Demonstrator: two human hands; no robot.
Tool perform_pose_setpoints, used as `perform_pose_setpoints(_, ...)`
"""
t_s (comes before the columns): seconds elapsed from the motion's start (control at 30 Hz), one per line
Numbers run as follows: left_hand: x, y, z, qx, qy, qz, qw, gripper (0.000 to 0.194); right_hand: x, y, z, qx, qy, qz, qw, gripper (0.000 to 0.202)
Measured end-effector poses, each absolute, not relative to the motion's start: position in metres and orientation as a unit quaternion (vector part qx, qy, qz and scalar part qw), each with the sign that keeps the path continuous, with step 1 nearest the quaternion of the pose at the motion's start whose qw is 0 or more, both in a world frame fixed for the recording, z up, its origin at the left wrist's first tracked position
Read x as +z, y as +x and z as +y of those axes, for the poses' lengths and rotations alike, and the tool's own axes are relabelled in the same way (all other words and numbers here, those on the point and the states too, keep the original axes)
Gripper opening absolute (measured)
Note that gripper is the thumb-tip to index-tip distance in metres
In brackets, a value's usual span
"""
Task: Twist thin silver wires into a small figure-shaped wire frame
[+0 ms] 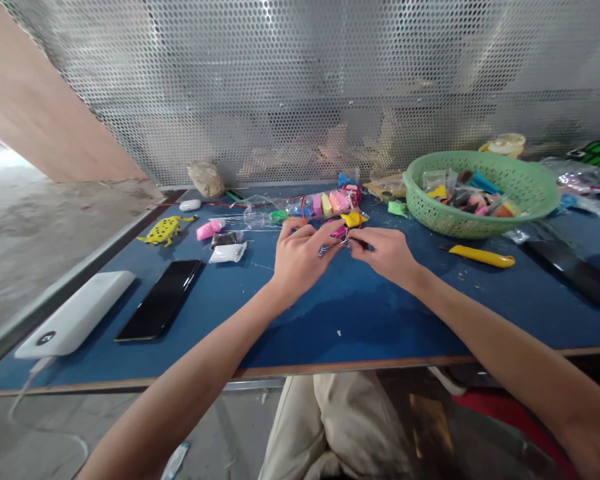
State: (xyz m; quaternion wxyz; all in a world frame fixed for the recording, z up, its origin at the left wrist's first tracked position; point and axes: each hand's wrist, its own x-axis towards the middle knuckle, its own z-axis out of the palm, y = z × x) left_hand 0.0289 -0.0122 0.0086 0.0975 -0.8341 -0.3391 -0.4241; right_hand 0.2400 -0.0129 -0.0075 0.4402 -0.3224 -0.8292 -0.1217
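Above the middle of the blue table, my left hand and my right hand meet fingertip to fingertip. Both are closed in a pinch around something small and partly shiny, mostly covered by the fingers; its kind I cannot make out. Just behind the fingertips lie a yellow packet and a magenta piece. Left of my left hand are a pink packet, a black packet and a white packet. Colored blocks in clear wrap lie farther back.
A green basket of mixed packets stands at the right, with a yellow utility knife before it. At the left are a phone, a white power bank and a spotted yellow toy animal. Perforated metal rises behind.
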Motion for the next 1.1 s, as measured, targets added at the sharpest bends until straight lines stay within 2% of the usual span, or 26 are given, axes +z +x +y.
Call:
perform_pose_setpoints(0.13,0.01,0.03,-0.016,-0.419,-0.835,-0.343,0.098,0.034,-0.01,0.24,-0.013,-0.162,-0.296,-0.827,0.45,0.017)
perform_pose_setpoints(0.23,0.012,0.031,-0.017,-0.415,-0.837,-0.345,0.095,0.033,-0.011,0.24,-0.011,-0.149,-0.293,-0.831,0.448,0.018)
perform_pose_setpoints(0.4,0.016,0.023,-0.012,-0.36,-0.871,-0.329,0.058,0.042,-0.006,0.246,-0.007,0.019,-0.326,-0.855,0.402,0.016)
perform_pose_setpoints(0.53,0.018,0.012,-0.002,-0.314,-0.901,-0.286,0.082,0.026,-0.001,0.252,-0.007,0.165,-0.364,-0.843,0.359,0.012)
perform_pose_setpoints(0.7,0.025,0.009,0.0,-0.27,-0.927,-0.221,0.138,0.021,0.005,0.25,-0.012,0.245,-0.363,-0.83,0.345,0.015)
perform_pose_setpoints(0.93,0.028,0.015,-0.005,-0.206,-0.959,-0.187,0.044,0.022,0.006,0.246,-0.016,0.258,-0.346,-0.839,0.332,0.02)
perform_pose_setpoints(1.1,0.027,0.013,-0.002,-0.208,-0.961,-0.177,-0.037,0.02,0.008,0.247,-0.017,0.27,-0.334,-0.848,0.312,0.019)
